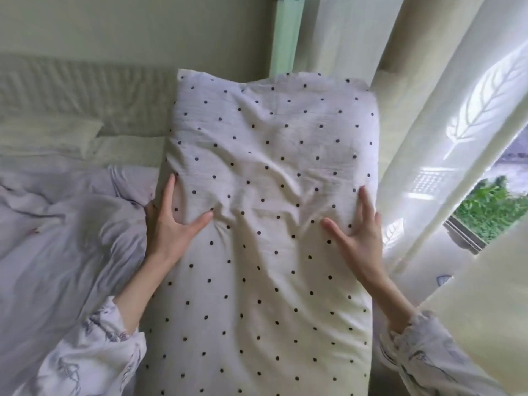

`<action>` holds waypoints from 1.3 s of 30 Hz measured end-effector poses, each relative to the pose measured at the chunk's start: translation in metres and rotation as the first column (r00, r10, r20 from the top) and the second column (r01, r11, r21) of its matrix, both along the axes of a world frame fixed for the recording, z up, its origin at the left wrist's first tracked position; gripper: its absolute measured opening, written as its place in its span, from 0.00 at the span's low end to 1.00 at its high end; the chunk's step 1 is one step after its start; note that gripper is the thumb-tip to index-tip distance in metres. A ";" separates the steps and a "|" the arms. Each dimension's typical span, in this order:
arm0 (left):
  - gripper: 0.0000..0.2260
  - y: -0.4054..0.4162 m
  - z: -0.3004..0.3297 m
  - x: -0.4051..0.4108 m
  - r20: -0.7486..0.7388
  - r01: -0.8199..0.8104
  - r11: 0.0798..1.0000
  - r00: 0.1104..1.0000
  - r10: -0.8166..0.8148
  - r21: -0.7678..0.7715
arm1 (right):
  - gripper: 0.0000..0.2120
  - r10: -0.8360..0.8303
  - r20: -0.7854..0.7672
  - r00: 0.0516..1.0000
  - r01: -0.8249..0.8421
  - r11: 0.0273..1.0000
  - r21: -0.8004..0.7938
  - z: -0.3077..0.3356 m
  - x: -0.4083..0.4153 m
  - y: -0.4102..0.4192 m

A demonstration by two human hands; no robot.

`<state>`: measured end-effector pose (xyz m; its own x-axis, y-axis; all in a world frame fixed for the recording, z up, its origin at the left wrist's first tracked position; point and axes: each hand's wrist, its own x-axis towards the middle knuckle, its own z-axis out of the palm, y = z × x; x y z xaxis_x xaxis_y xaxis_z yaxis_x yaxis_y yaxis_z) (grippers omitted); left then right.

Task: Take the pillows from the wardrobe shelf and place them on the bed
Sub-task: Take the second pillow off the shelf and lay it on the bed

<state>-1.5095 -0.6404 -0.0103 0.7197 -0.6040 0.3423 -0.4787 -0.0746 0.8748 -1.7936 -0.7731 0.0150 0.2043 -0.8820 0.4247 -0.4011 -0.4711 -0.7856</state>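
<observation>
**Polka-dot pillow reaches the bed**

A person's patterned sleeves frame the near edge of the view as both hands hold a long white pillow dotted in black. The left hand clasps the pillow's left edge, thumb pressed into the top, fingers wrapped along the side; the right hand lies on the right edge, its fingers spread wide and flat. The pillow stretches away towards the padded headboard, beside a rumpled pale duvet and a green pillow already at the head of the bed. Sheer curtains hang to the right. This pillow looks nearly placed; whether it rests fully on the mattress cannot be told, and no wardrobe shows.
</observation>
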 end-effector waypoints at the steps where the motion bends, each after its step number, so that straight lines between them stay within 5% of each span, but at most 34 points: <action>1: 0.43 -0.007 -0.001 0.008 -0.008 -0.030 0.999 1.000 0.030 0.013 | 0.45 0.038 -0.001 0.999 -0.038 0.999 0.014 -0.003 0.014 -0.017; 18: 0.43 -0.227 -0.014 0.160 -0.107 -0.382 0.919 0.914 0.392 0.096 | 0.44 0.343 -0.042 0.938 -0.337 0.936 0.102 -0.012 0.242 -0.329; 39: 0.43 -0.488 -0.032 0.518 -0.169 -0.530 0.821 0.807 0.565 0.214 | 0.43 0.457 -0.137 0.879 -0.438 0.887 0.145 -0.042 0.651 -0.628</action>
<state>-0.9917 -1.1282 -0.0425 0.9900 -0.1173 0.0781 -0.1194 -0.4046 0.9067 -1.1427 -1.4010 -0.0268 0.6457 -0.7176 0.2608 -0.2931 -0.5483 -0.7832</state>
